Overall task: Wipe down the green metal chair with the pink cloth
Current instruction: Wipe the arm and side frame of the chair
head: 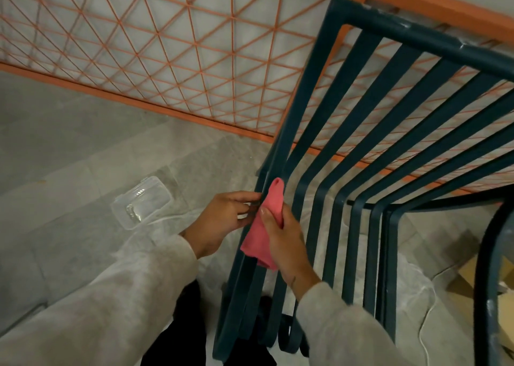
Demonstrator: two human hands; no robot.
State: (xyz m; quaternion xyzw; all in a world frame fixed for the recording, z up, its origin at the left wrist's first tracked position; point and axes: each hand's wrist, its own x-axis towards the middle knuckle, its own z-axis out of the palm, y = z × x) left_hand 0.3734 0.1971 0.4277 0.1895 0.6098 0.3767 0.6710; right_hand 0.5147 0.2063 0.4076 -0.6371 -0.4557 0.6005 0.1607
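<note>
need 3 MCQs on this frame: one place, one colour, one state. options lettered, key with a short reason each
1. Where is the clear plastic container?
A. on the floor, left of the chair
B. on the chair seat
C. in the left hand

2. What colour is the lattice fence?
A. white
B. orange
C. blue

3. What is the right hand doing?
A. hanging empty
B. gripping the pink cloth against a slat of the green chair
C. lifting the container

Key: A, it lies on the floor tiles; B, orange bars; B, fingers closed round the cloth at the slat.

Pink cloth against green chair slat
</note>
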